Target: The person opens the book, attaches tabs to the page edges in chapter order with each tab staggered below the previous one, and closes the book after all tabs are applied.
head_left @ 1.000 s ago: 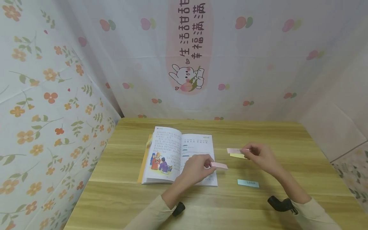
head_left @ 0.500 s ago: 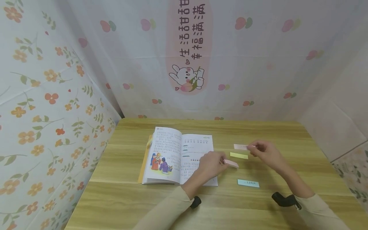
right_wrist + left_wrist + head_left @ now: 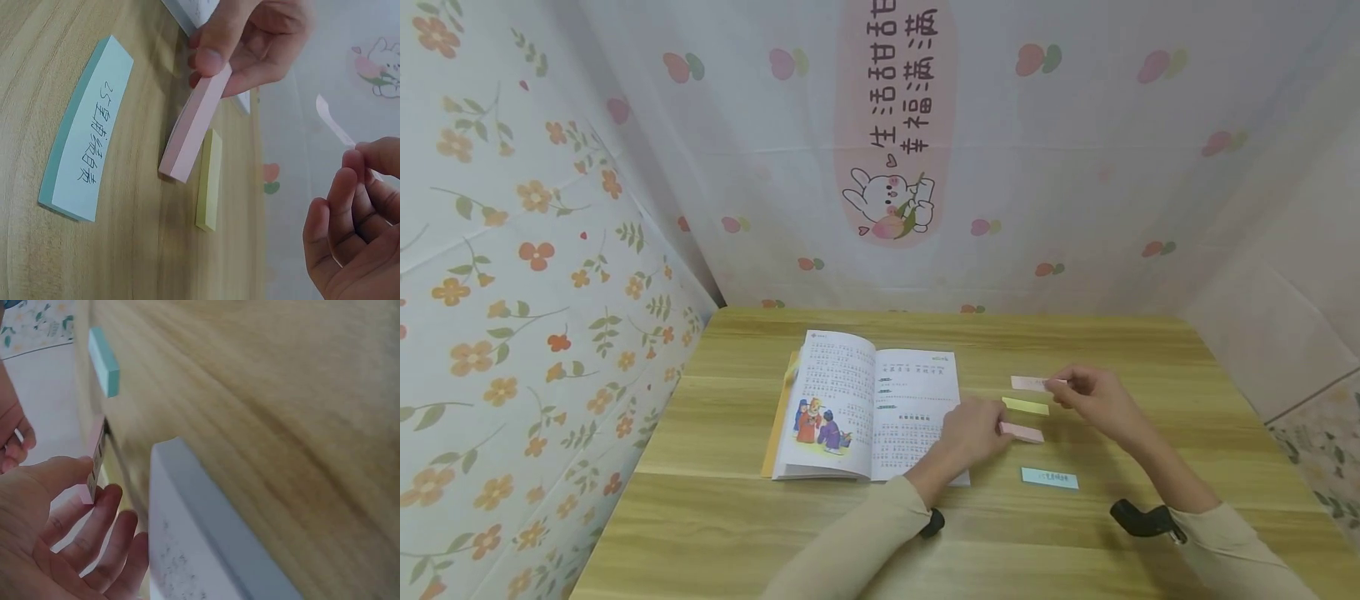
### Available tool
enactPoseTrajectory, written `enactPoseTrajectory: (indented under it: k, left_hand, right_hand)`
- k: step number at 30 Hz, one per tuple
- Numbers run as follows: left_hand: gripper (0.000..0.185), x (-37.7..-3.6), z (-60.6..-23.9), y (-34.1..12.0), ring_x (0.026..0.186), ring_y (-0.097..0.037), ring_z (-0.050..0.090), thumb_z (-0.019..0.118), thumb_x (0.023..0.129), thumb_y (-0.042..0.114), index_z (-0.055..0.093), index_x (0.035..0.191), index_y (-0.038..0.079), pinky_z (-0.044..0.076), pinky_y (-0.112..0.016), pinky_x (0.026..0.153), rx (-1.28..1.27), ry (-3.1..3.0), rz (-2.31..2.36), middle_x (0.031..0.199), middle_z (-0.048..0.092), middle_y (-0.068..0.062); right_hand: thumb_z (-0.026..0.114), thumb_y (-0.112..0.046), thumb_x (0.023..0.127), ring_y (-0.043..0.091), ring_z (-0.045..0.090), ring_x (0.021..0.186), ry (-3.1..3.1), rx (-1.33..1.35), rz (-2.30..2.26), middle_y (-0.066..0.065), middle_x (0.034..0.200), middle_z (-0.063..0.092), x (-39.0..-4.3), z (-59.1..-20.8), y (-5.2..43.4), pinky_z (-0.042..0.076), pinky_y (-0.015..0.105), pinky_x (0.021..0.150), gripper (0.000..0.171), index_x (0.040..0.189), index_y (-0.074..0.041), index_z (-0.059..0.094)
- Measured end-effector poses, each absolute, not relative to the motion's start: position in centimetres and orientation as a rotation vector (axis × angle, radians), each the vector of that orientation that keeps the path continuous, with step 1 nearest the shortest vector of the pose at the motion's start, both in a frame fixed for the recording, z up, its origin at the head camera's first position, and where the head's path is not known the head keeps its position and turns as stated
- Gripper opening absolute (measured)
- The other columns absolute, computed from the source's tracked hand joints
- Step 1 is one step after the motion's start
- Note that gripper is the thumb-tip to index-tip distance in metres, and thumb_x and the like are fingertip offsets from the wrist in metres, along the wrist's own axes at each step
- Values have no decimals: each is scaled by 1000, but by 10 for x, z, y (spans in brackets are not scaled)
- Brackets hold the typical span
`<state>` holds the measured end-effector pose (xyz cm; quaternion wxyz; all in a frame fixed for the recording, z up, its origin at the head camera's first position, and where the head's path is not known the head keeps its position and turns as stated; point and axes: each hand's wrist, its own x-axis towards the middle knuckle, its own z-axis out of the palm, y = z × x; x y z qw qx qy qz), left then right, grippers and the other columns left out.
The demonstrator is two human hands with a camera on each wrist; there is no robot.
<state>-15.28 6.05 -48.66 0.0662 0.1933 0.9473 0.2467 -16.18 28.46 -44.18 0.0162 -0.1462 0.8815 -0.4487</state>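
Note:
My left hand point(image 3: 972, 429), at the open book's right edge, pinches a pink pad of sticky notes point(image 3: 197, 125) between thumb and fingers. In the right wrist view the pad is tilted, its far end low over the table. A single pink sticky note point(image 3: 334, 122), thin and curling at its free end, is pinched by my right hand point(image 3: 1093, 404) farther right. Between the two pink pieces in the head view lies a yellow pad of sticky notes point(image 3: 1026, 407). Nearer me is a light blue pad point(image 3: 1049, 478) with handwriting on top.
The open book point(image 3: 917, 392) lies left of the pads, with printed text and a coloured picture on its left page. All rest on a wood-grain table point(image 3: 715, 517). A patterned curtain point(image 3: 760, 167) hangs behind, and floral cloth point(image 3: 535, 317) covers the left side.
My left hand has moved right with the pink pad, off the book's page and toward the yellow pad. My right hand has shifted slightly right with the pink note, uncovering the yellow pad.

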Motion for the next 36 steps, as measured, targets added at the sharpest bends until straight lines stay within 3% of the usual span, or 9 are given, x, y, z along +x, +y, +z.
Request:
enactPoseTrajectory:
  k: [3,8,13,18,26,32,36]
  left_hand:
    - [10,-151,-488,60,67,-6,52,79,89,32,73,90,24,42,-24,53,629,2880,683,73,55,13]
    - [19,-148,-486,58,89,-8,57,78,90,31,75,107,24,47,-24,65,695,2905,641,94,62,12]
    - [23,-146,-483,56,96,-10,60,76,91,28,75,113,22,50,-25,70,710,2884,661,100,65,10]
    - [19,-145,-479,53,93,-6,60,73,92,28,75,111,22,49,-23,70,717,2859,716,100,66,11]
    - [14,-153,-465,42,72,-2,59,71,94,26,72,106,18,47,-21,59,588,2774,976,91,67,13]
    - [27,-162,-458,29,68,-6,63,73,95,34,68,108,11,49,-22,56,460,2729,1181,87,70,6]
    - [33,-165,-458,24,71,-8,65,72,96,39,68,110,10,51,-23,59,436,2721,1257,88,71,4]
  right_hand:
    - [63,-24,103,35,68,88,2738,-446,-1384,21,101,69,-162,-443,284,58,39,76,25,107,-1,71]
    - [63,-26,103,36,67,89,2743,-429,-1361,18,100,69,-164,-444,283,58,40,76,26,108,-2,71]
    - [63,-26,103,37,67,90,2734,-432,-1371,21,103,69,-165,-445,284,58,40,77,27,109,-1,71]
    - [62,-25,104,36,67,90,2721,-434,-1375,21,102,68,-165,-447,285,58,39,77,27,109,-1,70]
    - [64,-17,103,31,67,84,2688,-490,-1434,20,97,68,-166,-446,279,58,35,73,20,108,1,71]
    - [66,-14,101,26,61,72,2673,-526,-1442,15,84,64,-170,-448,266,51,32,58,17,104,2,70]
    - [66,-11,101,25,61,70,2667,-543,-1445,13,83,64,-173,-453,258,51,33,58,14,103,2,70]
